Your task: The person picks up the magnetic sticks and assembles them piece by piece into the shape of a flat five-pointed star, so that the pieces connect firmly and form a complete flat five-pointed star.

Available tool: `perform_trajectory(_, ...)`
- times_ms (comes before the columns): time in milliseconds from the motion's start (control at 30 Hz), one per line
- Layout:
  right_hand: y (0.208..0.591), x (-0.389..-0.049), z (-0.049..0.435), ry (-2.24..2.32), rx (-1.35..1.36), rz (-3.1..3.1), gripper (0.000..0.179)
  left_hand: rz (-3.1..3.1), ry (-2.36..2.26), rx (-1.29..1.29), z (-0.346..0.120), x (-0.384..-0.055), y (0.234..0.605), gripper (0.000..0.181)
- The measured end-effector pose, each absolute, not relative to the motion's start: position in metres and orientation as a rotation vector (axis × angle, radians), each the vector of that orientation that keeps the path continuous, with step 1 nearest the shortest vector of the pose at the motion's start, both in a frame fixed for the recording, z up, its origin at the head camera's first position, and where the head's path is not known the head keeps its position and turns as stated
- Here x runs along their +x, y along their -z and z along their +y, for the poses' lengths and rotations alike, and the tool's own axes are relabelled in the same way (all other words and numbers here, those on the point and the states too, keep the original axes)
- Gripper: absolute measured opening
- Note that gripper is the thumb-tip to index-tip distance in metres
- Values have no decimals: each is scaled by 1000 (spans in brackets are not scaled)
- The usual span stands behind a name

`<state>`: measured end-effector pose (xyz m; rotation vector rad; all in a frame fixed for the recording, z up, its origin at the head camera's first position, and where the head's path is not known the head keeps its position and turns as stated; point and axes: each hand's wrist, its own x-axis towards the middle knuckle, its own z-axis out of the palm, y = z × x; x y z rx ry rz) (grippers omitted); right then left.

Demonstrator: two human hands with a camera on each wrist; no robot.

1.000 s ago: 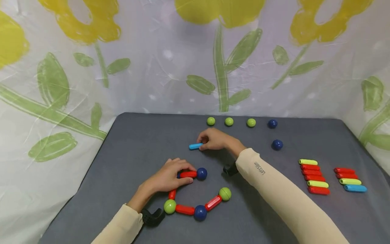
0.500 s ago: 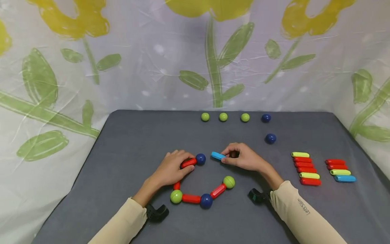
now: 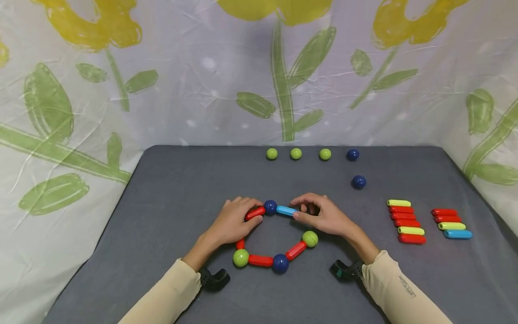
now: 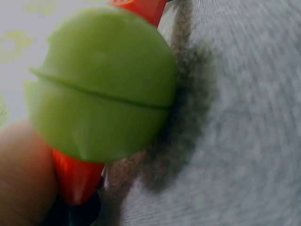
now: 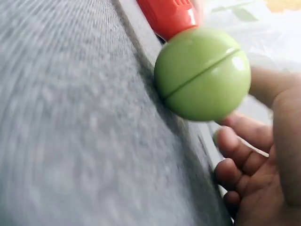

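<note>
My left hand [image 3: 232, 221] grips a red rod [image 3: 255, 213] whose right end meets a dark blue ball [image 3: 270, 207]. Between thumb and fingers, my right hand [image 3: 323, 215] pinches a light blue rod [image 3: 286, 210], its left end at that ball. Below the left hand, a joined chain runs through a green ball [image 3: 240, 258], a red rod [image 3: 261, 260], a second blue ball [image 3: 281, 263], another red rod [image 3: 296, 250] and a green end ball [image 3: 310, 239]. Close up, the left wrist view has one green ball [image 4: 103, 89]; the right wrist view has the other [image 5: 202, 75].
Three green balls [image 3: 296, 153] and two dark blue balls [image 3: 358, 182] lie toward the back of the grey table [image 3: 194, 175]. Red and yellow-green rods [image 3: 404, 223] form a column at right. Beside it lies a shorter column with a light blue rod [image 3: 457, 234].
My right hand has brought the light blue rod from behind the chain around to the blue ball's right side. My left hand keeps its grip while the chain shifts slightly.
</note>
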<state>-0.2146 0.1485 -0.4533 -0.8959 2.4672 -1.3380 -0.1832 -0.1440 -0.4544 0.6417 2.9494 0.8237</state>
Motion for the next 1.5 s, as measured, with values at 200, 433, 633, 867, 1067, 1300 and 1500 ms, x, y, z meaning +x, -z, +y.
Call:
perform_trajectory(200,435,-213,162,1186,-855,2304,50,2968,-822,558,-142,-182,448,44)
perform_trajectory(433,427,-208,165,910,-916,2344,79,2888,-778,555,-147,-179,439,58)
perform_trajectory(633,434,-208,161,1045,-1010,2328,42,2787,-666,589,-153,-174,425,63)
perform_trajectory(867,442,-210,155,1128,-1040,2417,29,2893,-600,687,-148,-174,426,41)
perform_trajectory(1067,445,-209,151,1145,-1018,2458,33,2891,-699,669,-145,-176,434,28)
perform_trajectory(1300,448,-206,145,1243,-999,2494,34,2911,-834,520,-146,-179,438,26)
perform_trajectory(1500,452,-203,139,1353,-901,2553,34,2918,-894,467,-150,-180,439,27)
